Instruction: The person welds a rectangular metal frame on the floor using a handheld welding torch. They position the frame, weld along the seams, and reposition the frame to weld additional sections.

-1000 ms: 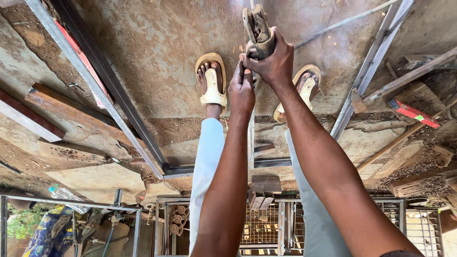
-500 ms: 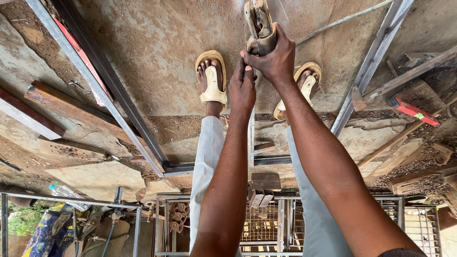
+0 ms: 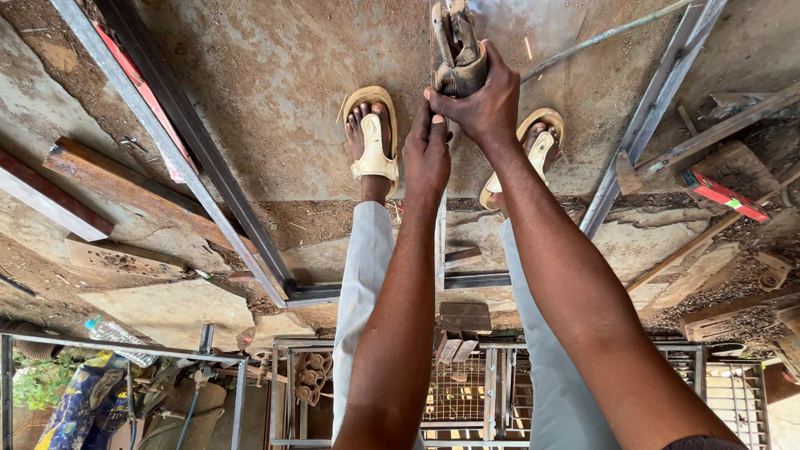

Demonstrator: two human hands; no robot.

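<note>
Head view: right hand [image 3: 483,104] fingers grip the grinder [image 3: 457,46]; left hand [image 3: 427,154] fingers rest flat on the metal bar [image 3: 440,242].

Just the one view here, a head cam looking pretty much straight down past both arms to the dirt floor [image 3: 275,92]. It sits close to the forearms, which fill the lower frame, while the sandalled feet [image 3: 372,137] and metal bars [image 3: 179,142] lie farther off.
</note>
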